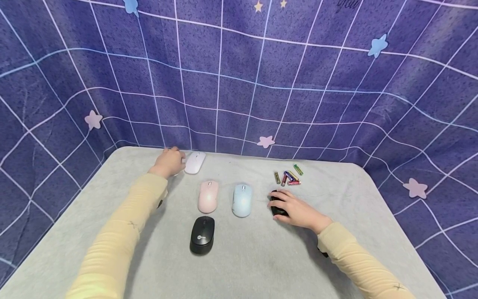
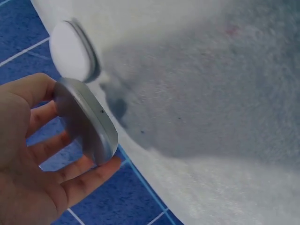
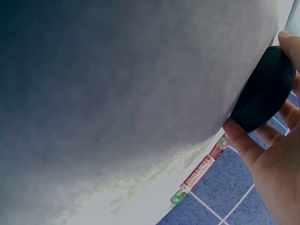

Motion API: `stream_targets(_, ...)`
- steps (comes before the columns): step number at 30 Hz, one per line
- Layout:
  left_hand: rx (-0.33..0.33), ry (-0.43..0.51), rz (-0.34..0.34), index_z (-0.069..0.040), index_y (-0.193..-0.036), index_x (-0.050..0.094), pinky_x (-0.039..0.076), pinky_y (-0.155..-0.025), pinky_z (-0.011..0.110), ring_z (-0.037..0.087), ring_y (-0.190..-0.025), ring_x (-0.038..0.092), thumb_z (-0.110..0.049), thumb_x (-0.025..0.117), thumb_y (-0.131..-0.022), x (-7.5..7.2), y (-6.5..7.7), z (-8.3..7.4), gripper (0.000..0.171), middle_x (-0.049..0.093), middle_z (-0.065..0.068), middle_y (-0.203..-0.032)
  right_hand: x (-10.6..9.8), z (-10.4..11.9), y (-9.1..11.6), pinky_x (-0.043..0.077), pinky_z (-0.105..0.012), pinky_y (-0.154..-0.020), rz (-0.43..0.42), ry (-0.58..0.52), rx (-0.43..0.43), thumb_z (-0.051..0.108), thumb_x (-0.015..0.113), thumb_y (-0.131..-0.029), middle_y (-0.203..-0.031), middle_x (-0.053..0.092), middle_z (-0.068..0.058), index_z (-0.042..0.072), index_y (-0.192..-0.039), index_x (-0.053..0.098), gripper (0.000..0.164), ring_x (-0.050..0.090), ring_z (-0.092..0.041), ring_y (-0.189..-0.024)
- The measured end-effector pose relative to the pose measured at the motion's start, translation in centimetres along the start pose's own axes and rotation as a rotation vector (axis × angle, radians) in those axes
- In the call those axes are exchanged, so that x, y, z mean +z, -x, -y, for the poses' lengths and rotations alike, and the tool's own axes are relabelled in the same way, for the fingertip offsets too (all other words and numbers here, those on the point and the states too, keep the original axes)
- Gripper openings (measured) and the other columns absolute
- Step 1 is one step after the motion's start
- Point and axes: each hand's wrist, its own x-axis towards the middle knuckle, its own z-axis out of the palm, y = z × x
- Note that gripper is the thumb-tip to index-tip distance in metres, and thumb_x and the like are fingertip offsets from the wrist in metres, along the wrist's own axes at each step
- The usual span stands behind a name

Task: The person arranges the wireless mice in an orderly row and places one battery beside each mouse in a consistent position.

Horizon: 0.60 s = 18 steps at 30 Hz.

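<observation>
At the far left of the table my left hand (image 1: pixel 169 161) grips a silver-grey computer mouse (image 2: pixel 86 119) by its edges, thumb on one end and fingertips on the other. From the head view that mouse is mostly hidden under the hand. Just right of it lies a white mouse (image 1: pixel 195 162). My right hand (image 1: pixel 298 211) holds a black mouse (image 1: pixel 278 204) on the right part of the table, fingers curled over its sides. In the right wrist view the thumb and fingers flank the black mouse (image 3: pixel 265 91), whose underside is close to the cloth.
Between the hands lie a pink mouse (image 1: pixel 208 197) and a light blue mouse (image 1: pixel 242 200). Nearer the front is another black mouse (image 1: pixel 202 235). Several small batteries (image 1: pixel 289 176) are scattered beyond my right hand. A blue grid-patterned curtain (image 1: pixel 239 83) hangs behind the grey-white table (image 1: pixel 269 261).
</observation>
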Motion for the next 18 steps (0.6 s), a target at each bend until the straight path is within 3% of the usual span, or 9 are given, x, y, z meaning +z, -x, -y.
stream_targets(2,0.004,-0.008,-0.001,0.003,-0.115,0.062,0.025,-0.109,0.056,0.041,-0.115,0.048,-0.018,0.058,-0.081,-0.2,-0.1,-0.2,0.040,0.058,0.026,-0.114,0.0,0.0,0.0,0.040,-0.053,-0.102,-0.004,0.003,-0.003,0.024,0.073,-0.080,-0.130,0.054,-0.018,0.011,-0.111,0.063,0.035,0.046,-0.043,-0.121)
stream_targets(9,-0.042,0.002,0.006,0.002,-0.118,0.061,0.037,-0.098,0.057,0.048,-0.112,0.044,-0.020,0.058,-0.080,-1.0,0.3,-1.6,0.043,0.055,0.025,-0.117,-0.2,0.0,0.0,0.040,-0.054,-0.101,-0.007,-0.002,-0.010,0.024,0.073,-0.080,-0.129,0.054,-0.019,0.011,-0.111,0.064,0.035,0.046,-0.045,-0.120)
stream_targets(18,-0.047,-0.010,-0.005,-0.003,-0.121,0.060,0.043,-0.092,0.061,0.051,-0.111,0.044,-0.022,0.059,-0.082,-1.8,1.1,-3.4,0.044,0.053,0.025,-0.122,-0.1,0.0,0.0,0.040,-0.054,-0.101,-0.035,-0.006,-0.035,0.023,0.074,-0.079,-0.127,0.055,-0.019,0.010,-0.110,0.064,0.035,0.047,-0.045,-0.118)
